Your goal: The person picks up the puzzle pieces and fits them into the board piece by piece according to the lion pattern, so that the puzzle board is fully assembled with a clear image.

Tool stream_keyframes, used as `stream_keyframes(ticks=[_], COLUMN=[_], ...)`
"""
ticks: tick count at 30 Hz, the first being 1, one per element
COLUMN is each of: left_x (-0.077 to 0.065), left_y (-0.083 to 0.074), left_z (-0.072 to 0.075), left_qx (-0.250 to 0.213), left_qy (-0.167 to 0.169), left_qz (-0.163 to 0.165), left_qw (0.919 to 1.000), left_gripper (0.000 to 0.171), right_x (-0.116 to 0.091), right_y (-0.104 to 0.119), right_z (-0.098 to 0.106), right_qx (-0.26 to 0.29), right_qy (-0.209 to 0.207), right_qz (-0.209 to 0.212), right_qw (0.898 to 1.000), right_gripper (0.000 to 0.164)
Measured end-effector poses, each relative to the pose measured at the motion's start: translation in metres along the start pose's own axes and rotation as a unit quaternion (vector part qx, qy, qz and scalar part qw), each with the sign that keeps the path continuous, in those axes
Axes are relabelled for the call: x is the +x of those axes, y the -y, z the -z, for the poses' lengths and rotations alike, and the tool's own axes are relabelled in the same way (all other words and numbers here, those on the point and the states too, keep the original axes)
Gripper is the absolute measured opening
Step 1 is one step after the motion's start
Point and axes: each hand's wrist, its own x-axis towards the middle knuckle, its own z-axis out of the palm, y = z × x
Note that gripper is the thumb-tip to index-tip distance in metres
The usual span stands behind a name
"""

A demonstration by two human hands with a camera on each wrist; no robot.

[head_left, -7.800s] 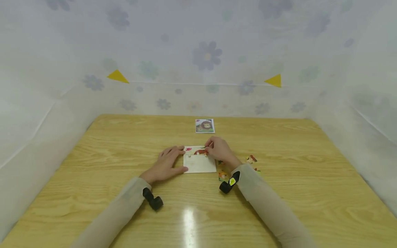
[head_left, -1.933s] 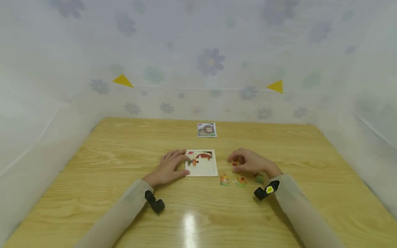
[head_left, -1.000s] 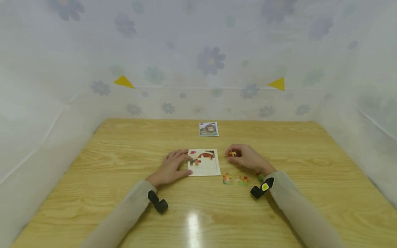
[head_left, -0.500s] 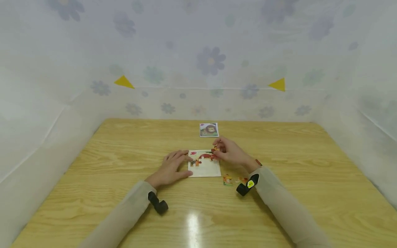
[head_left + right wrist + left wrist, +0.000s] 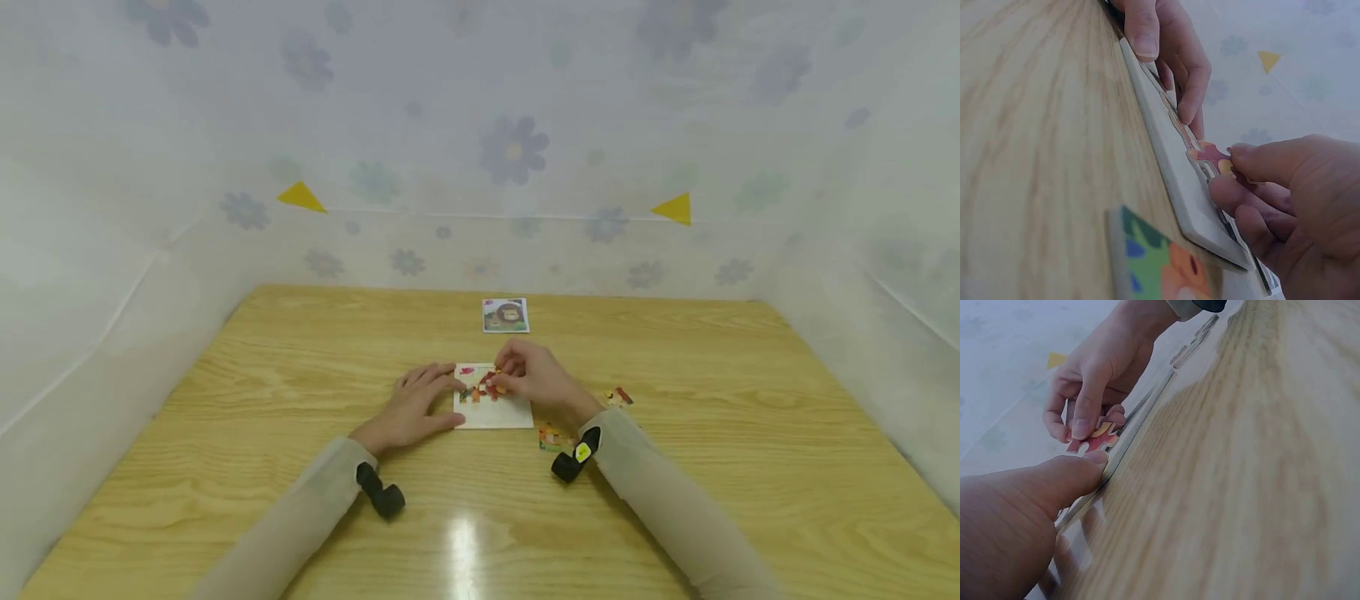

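A white square puzzle tray (image 5: 491,417) lies in the middle of the table, with puzzle pieces along its top and left side. My right hand (image 5: 536,375) pinches a red and yellow jigsaw piece (image 5: 1215,157) between thumb and fingers, low over the tray's upper middle. In the left wrist view this piece (image 5: 1094,442) is tilted above the tray. My left hand (image 5: 408,408) rests at the tray's left edge, its fingers spread and relaxed, thumb on the near corner. The fingers of the right hand hide the tray's upper right part.
Loose jigsaw pieces lie right of the tray, among them an orange and green one (image 5: 551,437) and a red-edged one (image 5: 619,397). A lion picture card (image 5: 506,316) lies behind the tray. Flowered white cloth (image 5: 480,167) encloses the wooden table (image 5: 337,333).
Top and left-side pieces have come into the tray. The right hand has picked up a red and yellow jigsaw piece from the right and carried it left over the tray. The left hand stays at the edge.
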Motion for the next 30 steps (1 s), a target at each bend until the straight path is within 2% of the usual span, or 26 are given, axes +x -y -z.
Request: stream_keyframes(ticks=[5, 15, 24, 26, 30], left_x=[0.000, 0.000, -0.001, 0.000, 0.001], left_y=[0.000, 0.000, -0.001, -0.001, 0.001], left_z=[0.000, 0.000, -0.001, 0.000, 0.001], left_qx=[0.001, 0.000, -0.001, 0.000, 0.002], left_qy=[-0.001, -0.007, -0.005, -0.004, -0.003], left_qz=[0.002, -0.006, -0.006, -0.005, -0.001], left_qw=[1.0000, 1.0000, 1.0000, 1.0000, 1.0000], left_gripper=[0.046, 0.045, 0.044, 0.045, 0.045], right_x=[0.002, 0.002, 0.001, 0.001, 0.001], right_y=[0.002, 0.005, 0.010, 0.014, 0.022], right_z=[-0.004, -0.007, -0.012, -0.014, -0.016], right_qx=[0.002, -0.064, -0.068, -0.084, -0.152], right_qy=[0.000, 0.005, 0.022, 0.017, -0.005], right_qz=[-0.016, -0.018, -0.061, -0.070, -0.073], right_qw=[1.000, 0.998, 0.996, 0.994, 0.986], right_gripper=[0.014, 0.014, 0.008, 0.008, 0.013])
